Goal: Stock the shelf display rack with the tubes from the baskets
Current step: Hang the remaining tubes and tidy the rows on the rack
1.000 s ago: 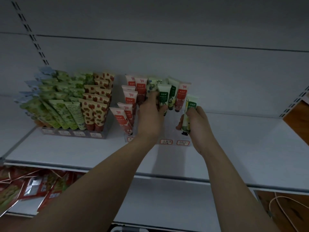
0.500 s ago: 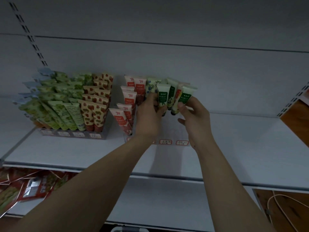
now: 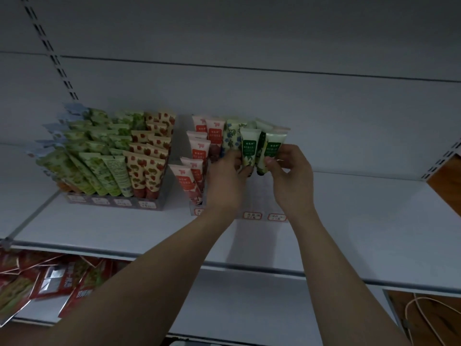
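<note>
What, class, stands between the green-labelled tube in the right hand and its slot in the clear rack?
Nothing visible: the right hand holds the pale green-labelled tube at the clear plastic rack's right column, beside its twin.

Both my forearms are bare all the way up from the lower edge of view, no sleeve cuffs showing, and my left hand (image 3: 225, 182) and right hand (image 3: 293, 181) carry no gloves, rings, watch or wristband that I can make out.
</note>
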A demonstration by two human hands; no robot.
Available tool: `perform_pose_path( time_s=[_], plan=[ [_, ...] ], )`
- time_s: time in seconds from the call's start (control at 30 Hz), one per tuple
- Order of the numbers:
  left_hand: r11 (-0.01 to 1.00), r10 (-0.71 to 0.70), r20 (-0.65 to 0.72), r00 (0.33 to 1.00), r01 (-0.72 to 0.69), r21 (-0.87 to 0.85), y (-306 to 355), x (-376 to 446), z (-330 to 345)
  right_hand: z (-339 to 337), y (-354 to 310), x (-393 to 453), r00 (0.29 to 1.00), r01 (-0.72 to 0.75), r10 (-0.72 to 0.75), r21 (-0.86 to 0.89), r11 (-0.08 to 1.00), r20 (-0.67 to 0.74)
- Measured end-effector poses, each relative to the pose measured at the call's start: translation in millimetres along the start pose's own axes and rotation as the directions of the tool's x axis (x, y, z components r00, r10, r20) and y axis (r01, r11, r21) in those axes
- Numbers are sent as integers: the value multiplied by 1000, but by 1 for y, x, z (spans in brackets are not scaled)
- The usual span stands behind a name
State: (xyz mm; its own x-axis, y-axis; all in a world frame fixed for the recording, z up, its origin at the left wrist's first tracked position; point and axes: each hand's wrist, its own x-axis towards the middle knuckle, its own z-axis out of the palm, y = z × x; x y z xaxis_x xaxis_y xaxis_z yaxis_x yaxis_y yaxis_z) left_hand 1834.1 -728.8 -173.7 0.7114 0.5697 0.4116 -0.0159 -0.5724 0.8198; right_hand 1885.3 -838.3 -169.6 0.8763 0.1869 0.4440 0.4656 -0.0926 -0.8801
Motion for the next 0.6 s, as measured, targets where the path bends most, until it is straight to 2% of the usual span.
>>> perform_pose_path(
  time_s=[0.2,0.6],
  plan=[
    [999,18,-8,1000,-17,51,-3,1,2,2,0,4,1000,28,-28,-28,999,-7],
    [999,1,17,1000,-2,42,-1,1,-2,11,3,-4,998,22,-27,-86,996,-56]
  ],
)
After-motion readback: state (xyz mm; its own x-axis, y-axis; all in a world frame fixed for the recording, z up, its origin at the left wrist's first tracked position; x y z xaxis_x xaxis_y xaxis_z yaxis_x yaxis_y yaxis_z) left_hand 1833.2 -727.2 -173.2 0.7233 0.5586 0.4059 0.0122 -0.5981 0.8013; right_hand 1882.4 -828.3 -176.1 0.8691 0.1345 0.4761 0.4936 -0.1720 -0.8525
